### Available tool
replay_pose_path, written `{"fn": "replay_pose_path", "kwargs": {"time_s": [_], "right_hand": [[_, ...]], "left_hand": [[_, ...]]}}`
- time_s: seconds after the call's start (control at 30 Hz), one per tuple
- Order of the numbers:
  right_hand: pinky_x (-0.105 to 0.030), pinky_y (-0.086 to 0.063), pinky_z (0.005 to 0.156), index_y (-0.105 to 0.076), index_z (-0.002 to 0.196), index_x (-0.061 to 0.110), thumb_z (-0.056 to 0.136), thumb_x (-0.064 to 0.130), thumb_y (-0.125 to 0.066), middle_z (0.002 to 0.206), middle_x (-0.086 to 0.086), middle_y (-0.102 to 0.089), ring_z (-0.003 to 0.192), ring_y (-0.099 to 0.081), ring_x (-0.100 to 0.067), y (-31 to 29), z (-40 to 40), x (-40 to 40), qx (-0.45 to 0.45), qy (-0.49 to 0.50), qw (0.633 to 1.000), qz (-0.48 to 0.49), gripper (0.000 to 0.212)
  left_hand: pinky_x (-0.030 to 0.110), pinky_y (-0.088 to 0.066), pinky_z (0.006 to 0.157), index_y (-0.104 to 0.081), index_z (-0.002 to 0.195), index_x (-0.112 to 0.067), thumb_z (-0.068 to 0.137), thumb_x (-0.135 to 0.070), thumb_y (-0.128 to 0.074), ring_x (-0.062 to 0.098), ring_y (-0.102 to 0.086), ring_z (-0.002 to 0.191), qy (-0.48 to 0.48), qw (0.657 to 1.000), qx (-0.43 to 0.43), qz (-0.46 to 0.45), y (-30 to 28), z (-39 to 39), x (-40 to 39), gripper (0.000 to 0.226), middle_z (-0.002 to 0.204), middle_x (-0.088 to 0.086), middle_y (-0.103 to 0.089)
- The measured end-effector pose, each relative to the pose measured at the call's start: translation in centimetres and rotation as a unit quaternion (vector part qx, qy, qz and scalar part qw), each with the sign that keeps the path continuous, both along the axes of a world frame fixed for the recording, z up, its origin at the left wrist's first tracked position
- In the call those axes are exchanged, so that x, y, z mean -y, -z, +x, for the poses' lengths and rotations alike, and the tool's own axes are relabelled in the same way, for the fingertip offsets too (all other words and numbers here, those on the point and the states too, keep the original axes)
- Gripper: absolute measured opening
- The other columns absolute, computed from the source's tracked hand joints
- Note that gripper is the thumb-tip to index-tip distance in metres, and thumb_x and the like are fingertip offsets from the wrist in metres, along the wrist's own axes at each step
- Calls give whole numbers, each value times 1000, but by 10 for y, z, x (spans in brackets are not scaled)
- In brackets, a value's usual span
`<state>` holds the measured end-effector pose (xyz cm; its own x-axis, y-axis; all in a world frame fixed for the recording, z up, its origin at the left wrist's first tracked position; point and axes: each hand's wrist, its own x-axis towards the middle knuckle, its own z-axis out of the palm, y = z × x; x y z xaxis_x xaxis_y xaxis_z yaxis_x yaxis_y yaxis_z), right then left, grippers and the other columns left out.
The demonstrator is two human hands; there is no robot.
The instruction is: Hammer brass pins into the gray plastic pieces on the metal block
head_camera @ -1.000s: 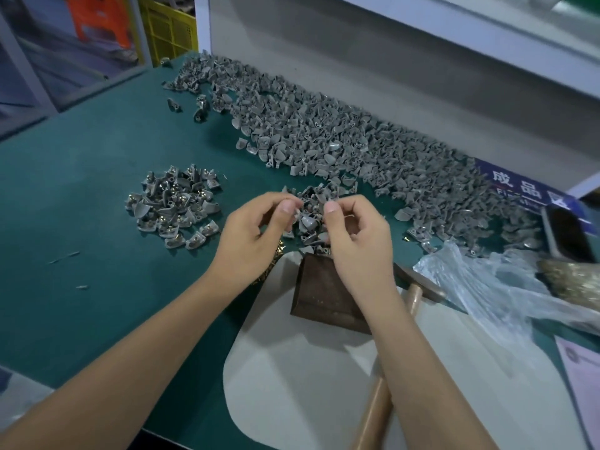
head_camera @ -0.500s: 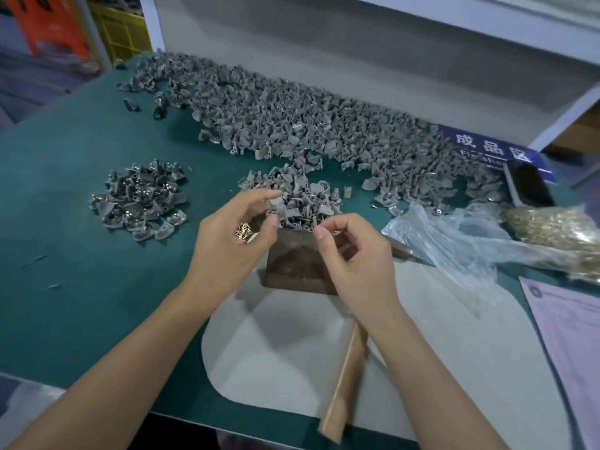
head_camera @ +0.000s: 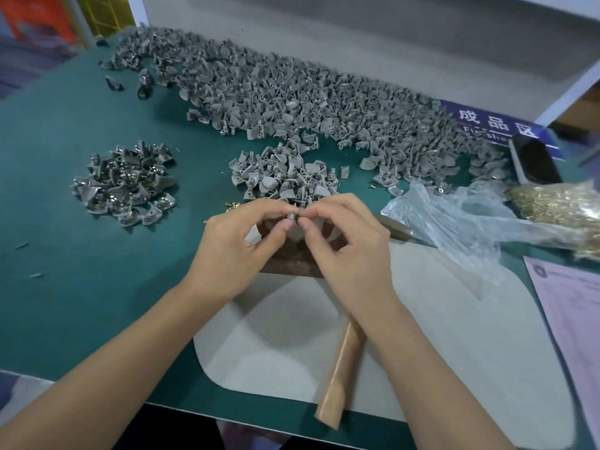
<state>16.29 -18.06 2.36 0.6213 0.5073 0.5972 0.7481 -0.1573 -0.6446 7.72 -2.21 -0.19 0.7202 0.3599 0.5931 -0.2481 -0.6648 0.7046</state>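
From the head camera, the left hand [head_camera: 233, 245] and the right hand [head_camera: 344, 251] both pinch one small gray piece [head_camera: 291, 216] just above the metal block [head_camera: 292, 261]. The pin is too tiny to see. It could slip and drop. The hammer [head_camera: 341, 368] lies untouched.

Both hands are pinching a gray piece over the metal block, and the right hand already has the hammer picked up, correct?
Not quite. The head view shows the hammer lying on the table, its handle under the right forearm, held by neither hand. The rest stands: the left hand and right hand both pinch a gray piece over the metal block.
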Motion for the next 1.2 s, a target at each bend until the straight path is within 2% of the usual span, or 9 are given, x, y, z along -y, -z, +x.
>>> {"fn": "replay_pose_path", "kwargs": {"time_s": [0.2,0.5,0.7,0.8,0.93,1.0,1.07,1.13,1.2], "right_hand": [[-22,-50,67,-77,98,11,94,6,-74,99,5,-65,84,-60,-6,0,-2,0,8,17,1000,-21,7],[-22,-50,70,-77,97,14,94,7,-74,98,8,-66,88,-62,-6,-4,0,2,-9,-1,999,-50,8],[-37,-55,75,-78,96,11,95,7,-73,98,4,-68,91,-64,-12,-6,-1,1,17,14,997,-67,7],[-35,-54,79,-79,94,10,93,6,-75,96,1,-71,91,-64,-15,-7,-1,3,67,19,995,-75,6],[-32,-50,68,-78,94,14,96,11,-72,97,3,-72,89,-62,-19,-7,-6,3,191,85,971,-118,7],[-30,-51,73,-78,94,13,95,9,-73,96,2,-71,89,-63,-19,-5,-7,3,155,77,980,-100,7],[-31,-52,77,-78,92,11,92,5,-75,95,3,-71,90,-64,-17,-4,-6,3,57,44,995,-69,6],[-30,-53,74,-79,92,10,91,3,-77,92,5,-70,89,-65,-15,-2,-6,1,-18,34,998,-44,7],[-25,-52,72,-79,92,10,91,3,-77,91,5,-71,88,-65,-13,-1,-8,-1,-41,43,998,-26,8]], "left_hand": [[7,-47,89,-75,108,-15,93,-19,-73,-9,-69,95,-2,1000,5,-20,0,-1,0,16,102,-23,-71],[8,-47,86,-75,107,-17,94,-17,-74,-5,-69,92,3,1000,5,-11,2,-4,0,13,102,-26,-71],[8,-47,84,-76,107,-14,93,-14,-74,-4,-69,91,-4,1000,14,-1,1,-5,3,14,100,-22,-72],[11,-50,84,-77,106,-10,92,-12,-74,-1,-70,91,-4,1000,11,4,1,-5,3,14,98,-13,-75],[11,-49,87,-77,105,-6,91,-7,-75,-1,-68,91,-14,999,19,49,0,-4,7,14,99,-6,-75],[12,-50,87,-77,105,-5,92,-8,-75,0,-69,93,-15,999,22,45,0,-5,8,14,99,-4,-76],[10,-48,86,-77,104,-7,92,-10,-75,-4,-69,93,-15,999,24,22,0,-6,8,13,99,-10,-75],[8,-48,85,-76,103,-11,91,-11,-75,-8,-68,93,-18,1000,19,-12,-1,-6,9,12,98,-19,-72],[7,-48,84,-74,104,-15,91,-11,-76,-9,-69,91,-24,999,17,-39,-3,-5,11,14,98,-23,-70]]}}
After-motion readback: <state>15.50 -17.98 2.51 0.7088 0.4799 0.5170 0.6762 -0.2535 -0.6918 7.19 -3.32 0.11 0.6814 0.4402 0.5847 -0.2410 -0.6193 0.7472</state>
